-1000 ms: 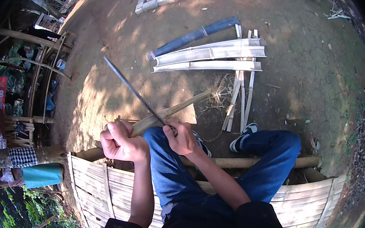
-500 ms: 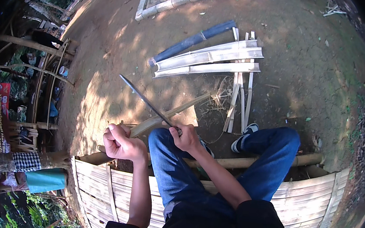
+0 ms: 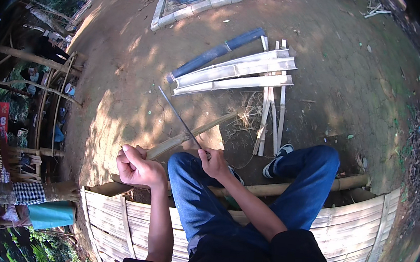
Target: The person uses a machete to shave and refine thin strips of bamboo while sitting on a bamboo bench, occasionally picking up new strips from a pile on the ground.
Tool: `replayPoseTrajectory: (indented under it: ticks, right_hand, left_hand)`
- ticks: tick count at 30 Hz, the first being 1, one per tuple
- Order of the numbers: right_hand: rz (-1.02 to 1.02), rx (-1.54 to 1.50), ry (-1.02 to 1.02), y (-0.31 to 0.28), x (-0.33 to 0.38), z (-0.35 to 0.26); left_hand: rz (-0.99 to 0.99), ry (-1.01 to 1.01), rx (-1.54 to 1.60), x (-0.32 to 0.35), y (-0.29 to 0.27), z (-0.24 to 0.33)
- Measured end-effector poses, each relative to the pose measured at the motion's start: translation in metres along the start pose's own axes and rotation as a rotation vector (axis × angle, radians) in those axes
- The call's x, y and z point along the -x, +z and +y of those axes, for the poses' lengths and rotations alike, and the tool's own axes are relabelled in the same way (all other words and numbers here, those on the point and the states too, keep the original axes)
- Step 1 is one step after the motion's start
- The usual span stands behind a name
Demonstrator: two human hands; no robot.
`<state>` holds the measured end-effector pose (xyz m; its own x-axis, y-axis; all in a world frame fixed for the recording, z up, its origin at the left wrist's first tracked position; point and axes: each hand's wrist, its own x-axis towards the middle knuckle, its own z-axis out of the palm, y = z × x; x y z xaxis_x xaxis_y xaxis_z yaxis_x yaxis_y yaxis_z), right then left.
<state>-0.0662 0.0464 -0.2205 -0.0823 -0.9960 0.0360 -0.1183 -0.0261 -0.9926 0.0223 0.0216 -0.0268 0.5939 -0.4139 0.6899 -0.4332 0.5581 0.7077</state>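
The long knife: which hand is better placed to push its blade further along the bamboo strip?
The right hand. It already grips the long knife across the bamboo strip, while the left hand holds the strip's near end.

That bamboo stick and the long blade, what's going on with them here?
A person sits on a woven bamboo platform over bare dirt. The left hand grips the near end of a bamboo stick that slants away over the ground. The right hand holds a long thin blade, its edge crossing the stick. Split bamboo slats and a dark pole lie on the ground farther out.
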Motion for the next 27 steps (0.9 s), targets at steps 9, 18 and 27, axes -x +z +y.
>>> replayPoseTrajectory:
  ticks: [9,18,27]
  right_hand:
    - [-0.059,0.024,-0.152,0.009,0.002,-0.019]
    - [-0.024,-0.045,0.031,-0.005,0.011,-0.004]
    - [-0.088,0.046,0.288,-0.006,0.006,-0.004]
  left_hand:
    - [0.009,0.048,-0.072,-0.002,-0.02,-0.01]
    - [-0.007,0.03,-0.02,0.007,-0.021,-0.002]
    - [-0.005,0.001,-0.039,-0.005,-0.015,-0.01]
